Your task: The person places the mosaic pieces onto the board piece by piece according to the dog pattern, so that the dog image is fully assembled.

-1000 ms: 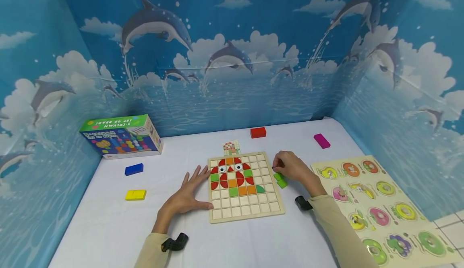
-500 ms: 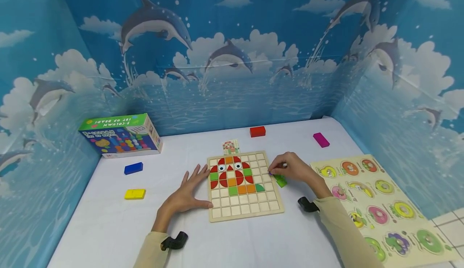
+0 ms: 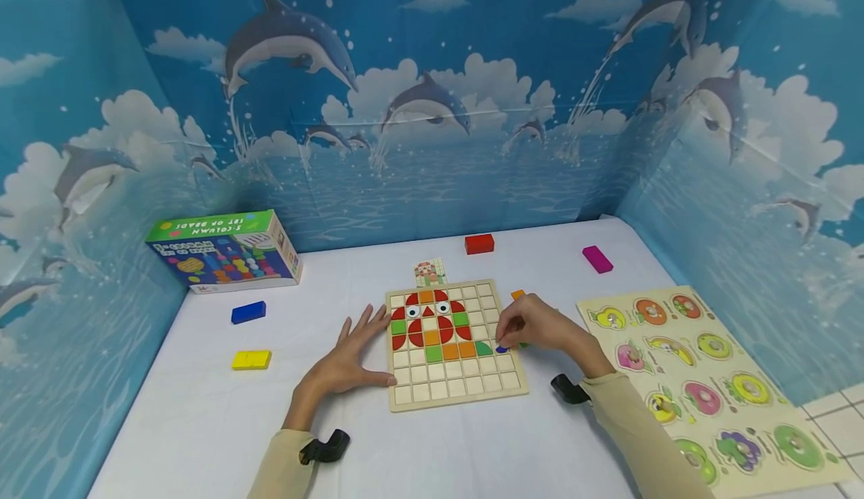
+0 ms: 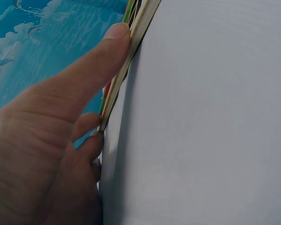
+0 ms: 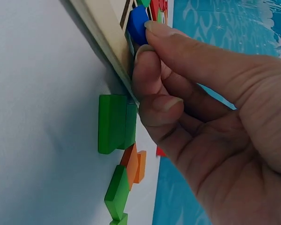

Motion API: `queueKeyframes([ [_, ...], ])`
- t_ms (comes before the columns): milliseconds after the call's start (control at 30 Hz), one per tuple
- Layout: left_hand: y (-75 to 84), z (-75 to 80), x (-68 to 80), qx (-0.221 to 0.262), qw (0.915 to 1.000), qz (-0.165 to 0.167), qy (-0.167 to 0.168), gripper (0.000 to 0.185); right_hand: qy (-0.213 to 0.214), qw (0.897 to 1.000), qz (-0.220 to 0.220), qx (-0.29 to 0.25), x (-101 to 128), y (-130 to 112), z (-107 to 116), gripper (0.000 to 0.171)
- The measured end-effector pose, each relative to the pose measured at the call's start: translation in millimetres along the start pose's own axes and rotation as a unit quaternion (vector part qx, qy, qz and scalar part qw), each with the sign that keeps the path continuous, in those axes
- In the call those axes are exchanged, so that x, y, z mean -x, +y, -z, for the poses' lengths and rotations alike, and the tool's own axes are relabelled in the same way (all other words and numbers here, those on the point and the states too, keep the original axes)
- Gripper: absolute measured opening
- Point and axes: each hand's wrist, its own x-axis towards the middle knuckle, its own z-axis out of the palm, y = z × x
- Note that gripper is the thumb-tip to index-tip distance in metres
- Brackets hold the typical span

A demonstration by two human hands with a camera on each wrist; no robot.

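A square wooden grid board [image 3: 439,392] lies on the white cloth, with red, orange and green tiles and two eye tiles forming a picture in its upper left. Against its left edge rests my left hand [image 3: 343,364], thumb and fingers spread; the left wrist view shows the thumb [image 4: 98,58] touching the board's side. My right hand [image 3: 540,326] pinches a small blue tile with a curved edge [image 5: 138,24] between thumb and fingertip. That tile is at a cell near the board's right edge, beside a green quarter-round tile [image 3: 483,348]. Whether it lies flat is unclear.
Loose green blocks [image 5: 113,124] and orange blocks [image 5: 130,161] lie right of the board. A picture card [image 3: 430,272] touches its far side. Red [image 3: 479,244], magenta [image 3: 597,260], blue [image 3: 248,312] and yellow [image 3: 251,360] blocks, a box [image 3: 226,255] and a fruit puzzle [image 3: 709,439] surround it.
My right hand has moved from beside the board's right edge toward me and onto the board, carrying the blue tile. Orange blocks behind it have come into view. The left hand stays put.
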Motion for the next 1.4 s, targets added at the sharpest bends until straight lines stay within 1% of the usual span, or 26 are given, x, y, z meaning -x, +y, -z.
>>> queueKeyframes([
  [333,-0.5,0.5,1.0,-0.003,1.0000,0.003,-0.002,0.117,0.020,1.000,0.000,0.008,-4.3,-3.0,-5.7,0.014],
  [500,0.3,1.1,1.1,-0.002,1.0000,-0.002,0.000,0.117,0.023,1.000,-0.003,0.009,-3.3,-4.9,-6.0,0.013],
  [600,0.4,1.1,0.3,-0.004,1.0000,-0.002,-0.002,0.117,0.021,1.000,0.002,0.013,-2.4,-5.8,-5.9,0.013],
  [733,0.0,1.1,-0.1,-0.006,1.0000,0.000,-0.003,0.116,0.009,0.999,0.017,0.026,-1.7,-6.0,-6.0,0.016],
  [1000,0.5,0.5,0.0,-0.002,1.0000,0.000,-0.001,0.116,-0.011,0.998,0.012,0.052,-1.3,-6.4,-5.9,0.018],
  [1267,0.9,0.5,-0.2,-0.006,1.0000,0.000,-0.003,0.117,-0.032,0.998,0.045,0.027,0.3,-2.6,-4.1,0.019],
  [1400,0.8,0.2,-0.2,-0.003,1.0000,-0.002,-0.001,0.116,-0.038,0.998,0.047,0.026,0.3,-3.1,-4.1,0.017],
])
